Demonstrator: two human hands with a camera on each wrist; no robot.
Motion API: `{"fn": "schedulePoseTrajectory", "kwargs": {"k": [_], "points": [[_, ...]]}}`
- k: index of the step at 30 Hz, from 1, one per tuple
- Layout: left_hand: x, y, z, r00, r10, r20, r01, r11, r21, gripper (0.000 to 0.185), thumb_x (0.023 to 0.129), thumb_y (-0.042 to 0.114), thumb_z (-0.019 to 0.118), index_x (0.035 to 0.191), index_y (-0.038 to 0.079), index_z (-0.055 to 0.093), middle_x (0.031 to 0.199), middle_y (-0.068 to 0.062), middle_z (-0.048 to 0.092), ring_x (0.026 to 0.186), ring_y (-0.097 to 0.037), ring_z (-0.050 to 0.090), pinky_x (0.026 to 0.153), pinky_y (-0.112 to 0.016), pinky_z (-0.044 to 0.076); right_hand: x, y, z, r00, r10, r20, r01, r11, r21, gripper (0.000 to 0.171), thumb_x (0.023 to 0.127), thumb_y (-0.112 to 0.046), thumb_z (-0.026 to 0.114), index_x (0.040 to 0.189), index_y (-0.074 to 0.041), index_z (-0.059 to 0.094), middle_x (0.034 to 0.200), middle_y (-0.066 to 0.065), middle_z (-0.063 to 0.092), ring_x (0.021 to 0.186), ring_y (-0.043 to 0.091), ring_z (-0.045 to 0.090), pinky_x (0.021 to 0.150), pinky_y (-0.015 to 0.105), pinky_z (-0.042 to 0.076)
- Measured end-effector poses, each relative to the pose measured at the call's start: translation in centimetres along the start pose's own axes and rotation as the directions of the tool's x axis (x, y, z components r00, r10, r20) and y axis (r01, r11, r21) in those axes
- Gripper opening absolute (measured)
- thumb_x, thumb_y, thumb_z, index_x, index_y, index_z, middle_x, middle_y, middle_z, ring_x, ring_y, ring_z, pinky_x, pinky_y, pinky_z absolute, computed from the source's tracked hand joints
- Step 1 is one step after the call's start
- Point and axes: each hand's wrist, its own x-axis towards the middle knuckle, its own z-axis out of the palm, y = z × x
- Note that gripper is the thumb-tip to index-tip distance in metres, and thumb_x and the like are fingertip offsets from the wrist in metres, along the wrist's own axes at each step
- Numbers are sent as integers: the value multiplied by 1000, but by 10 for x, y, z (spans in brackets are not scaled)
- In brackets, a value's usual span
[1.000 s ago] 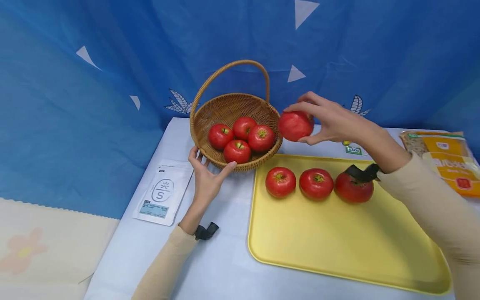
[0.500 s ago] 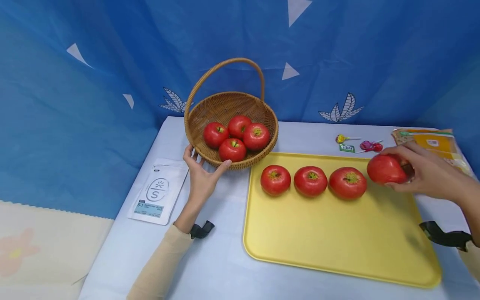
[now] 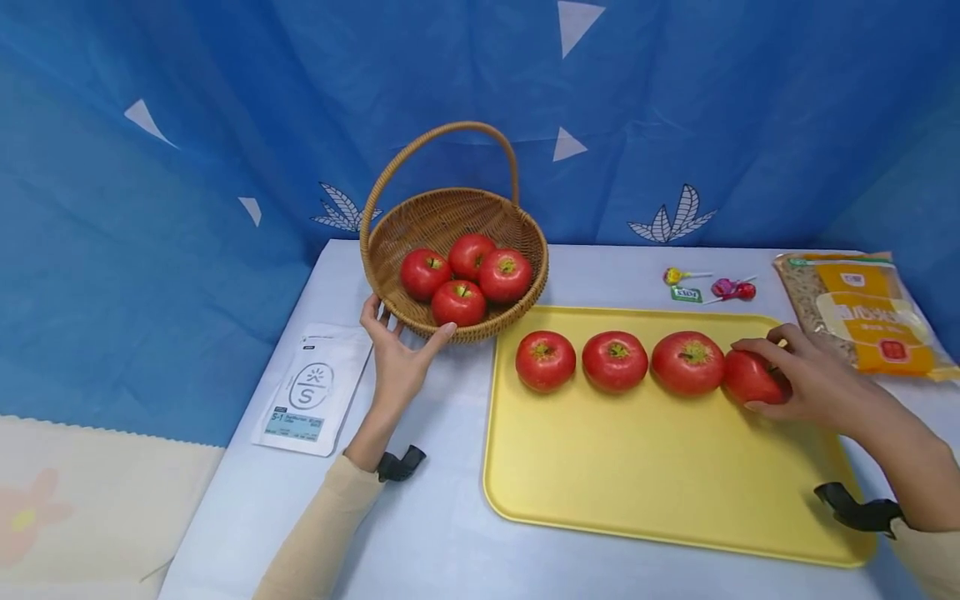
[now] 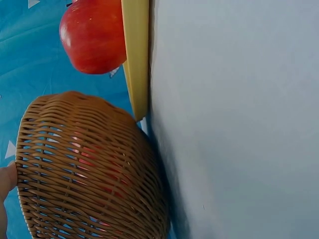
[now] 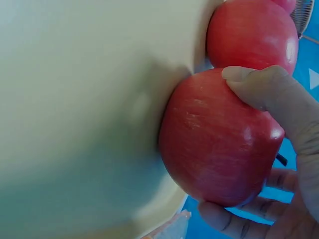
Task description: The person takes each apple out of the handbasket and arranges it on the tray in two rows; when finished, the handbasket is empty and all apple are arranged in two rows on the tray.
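My right hand (image 3: 806, 379) grips a red apple (image 3: 752, 379) at the right end of a row on the yellow tray (image 3: 660, 475). In the right wrist view, thumb and fingers span this apple (image 5: 219, 139), which sits against the tray surface. Three more red apples, the nearest one (image 3: 687, 363) right beside the held one, line the tray's far side. My left hand (image 3: 401, 358) holds the near-left rim of a wicker basket (image 3: 442, 208), thumb on the rim. Several red apples (image 3: 459, 303) lie inside it. The left wrist view shows the basket's woven side (image 4: 89, 169).
A white pouch (image 3: 311, 387) lies left of the basket. Behind the tray are lollipops (image 3: 731, 289) and a small green-labelled packet (image 3: 686, 293). An orange bag of grain (image 3: 862, 317) lies at the back right. A blue curtain (image 3: 420, 75) hangs behind the table.
My right hand has carried the apple from beside the basket rightward and down onto the tray, at the end of the row. My left hand stays at the basket rim.
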Motion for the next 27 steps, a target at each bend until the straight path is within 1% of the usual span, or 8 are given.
{"fn": "schedulePoseTrajectory", "kwargs": {"k": [6,9,12,14,18,20,23,27], "points": [[2,-2,1,1000,20,-2,-20,1000,-7,110,77,32,84,151,11,5,159,-14,10,147,-29,18,120,-43,27,2,-5,-9,997,55,50,-57,998,23,86,59,-27,94,132,-15,50,117,25,44,102,47,43,64,56,56],[2,-2,0,1000,18,1,-18,1000,-1,109,78,31,83,151,12,5,159,-13,10,148,-29,17,121,-43,26,8,-9,-19,998,58,4,-58,998,28,87,62,-23,93,136,-13,48,120,27,44,104,47,43,65,59,55],[-1,7,0,1000,-1,11,1,1000,-1,107,80,25,82,151,10,3,159,-15,8,148,-31,16,121,-45,25,18,-19,-27,998,15,-56,-14,1000,18,88,63,-18,92,138,-12,47,121,26,45,105,45,44,68,61,55],[-1,7,-1,1000,-2,13,2,1000,-2,108,80,23,82,151,10,2,159,-15,8,148,-31,15,121,-45,25,27,-28,-31,998,-11,-63,12,1000,23,87,64,-20,92,139,-13,48,125,26,45,110,45,45,74,64,53],[-1,3,-1,1000,8,2,-8,1000,-4,109,79,28,83,151,11,4,159,-15,9,148,-30,16,121,-44,26,49,-50,-36,992,-102,-76,107,992,64,83,69,-25,89,142,-18,48,131,21,47,117,42,44,82,67,50],[1,-2,-1,1000,14,-6,-14,1000,-6,109,78,32,83,151,12,5,158,-14,10,147,-28,18,121,-42,27,65,-64,-38,981,-169,-97,177,981,83,82,71,-24,88,142,-20,48,131,18,48,117,37,47,83,63,51],[1,-2,0,1000,18,-8,-18,1000,-15,110,78,33,84,151,10,5,158,-14,11,147,-29,18,121,-42,27,92,-87,-43,960,-260,-107,272,955,119,81,73,-23,87,143,-22,48,129,13,50,116,31,49,81,56,55],[1,-2,0,1000,23,-6,-23,999,-24,108,78,29,83,151,11,6,159,-13,11,147,-30,18,121,-43,26,139,-117,-48,914,-387,-124,402,903,150,76,74,-30,86,141,-21,50,128,11,52,114,27,52,85,50,55]]}}
